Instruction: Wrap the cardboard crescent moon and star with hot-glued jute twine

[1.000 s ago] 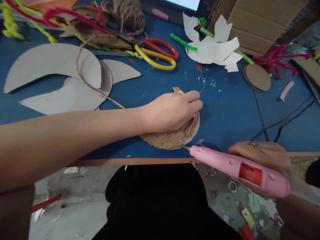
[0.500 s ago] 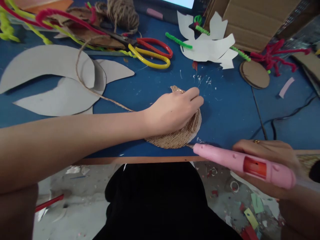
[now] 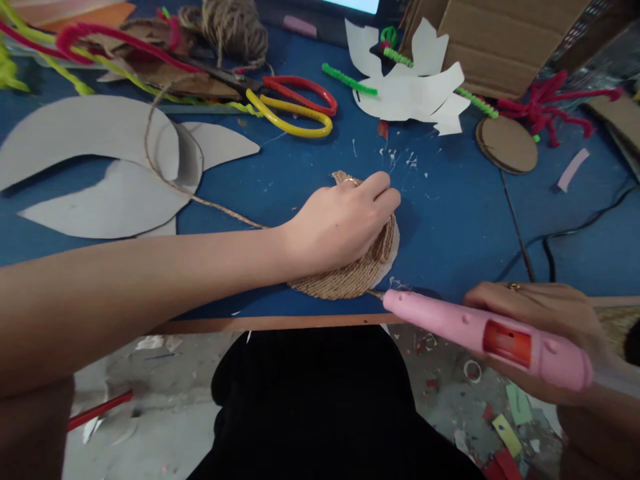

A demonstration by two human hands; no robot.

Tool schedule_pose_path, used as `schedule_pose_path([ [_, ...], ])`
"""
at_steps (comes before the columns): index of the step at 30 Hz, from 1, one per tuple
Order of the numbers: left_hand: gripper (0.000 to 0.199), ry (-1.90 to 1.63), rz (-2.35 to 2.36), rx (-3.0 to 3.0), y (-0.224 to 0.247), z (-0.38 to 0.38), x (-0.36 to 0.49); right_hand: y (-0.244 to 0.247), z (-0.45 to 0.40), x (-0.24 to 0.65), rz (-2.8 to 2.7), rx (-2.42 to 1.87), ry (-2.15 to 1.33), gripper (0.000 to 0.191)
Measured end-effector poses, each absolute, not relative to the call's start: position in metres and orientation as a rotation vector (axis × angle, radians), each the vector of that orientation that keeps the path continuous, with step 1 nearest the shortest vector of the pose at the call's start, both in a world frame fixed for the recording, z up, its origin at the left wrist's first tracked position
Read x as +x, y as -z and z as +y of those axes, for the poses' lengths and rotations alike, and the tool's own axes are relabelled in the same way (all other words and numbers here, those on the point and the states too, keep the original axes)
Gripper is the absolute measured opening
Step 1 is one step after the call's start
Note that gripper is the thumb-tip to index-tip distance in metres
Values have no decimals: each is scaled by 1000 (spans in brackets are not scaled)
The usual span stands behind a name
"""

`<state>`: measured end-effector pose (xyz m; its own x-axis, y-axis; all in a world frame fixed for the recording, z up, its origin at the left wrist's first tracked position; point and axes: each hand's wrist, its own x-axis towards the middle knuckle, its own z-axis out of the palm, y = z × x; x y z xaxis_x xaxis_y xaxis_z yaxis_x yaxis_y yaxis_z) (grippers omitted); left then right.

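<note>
From my remote view, the blue worktop (image 3: 450, 220) carries it all: my left fingers (image 3: 385, 193) are curled down pressing on a coiled jute disc (image 3: 345, 280) right beneath them. My right fingers (image 3: 530, 300) grip a pink glue gun (image 3: 480, 333), tip right at the coil's edge.

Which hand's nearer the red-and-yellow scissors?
Left hand: it rests on the coiled jute disc, just below the scissors in view. The right hand is farther off, down at the right by the table edge, holding a pink hot glue gun.
</note>
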<state>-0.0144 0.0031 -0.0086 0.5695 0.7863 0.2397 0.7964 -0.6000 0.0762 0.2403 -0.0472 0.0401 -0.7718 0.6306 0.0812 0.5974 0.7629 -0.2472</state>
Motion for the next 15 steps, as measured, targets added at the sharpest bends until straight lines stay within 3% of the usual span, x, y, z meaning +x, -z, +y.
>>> schedule_pose_path([
  [9, 20, 404, -1369, -2759, 9, 3, -14, -41, -46, 241, -2713, -1039, -407, 10],
  [15, 21, 339, -1385, -2772, 7, 4, -14, -45, -46, 242, -2635, -1201, -457, 25],
])
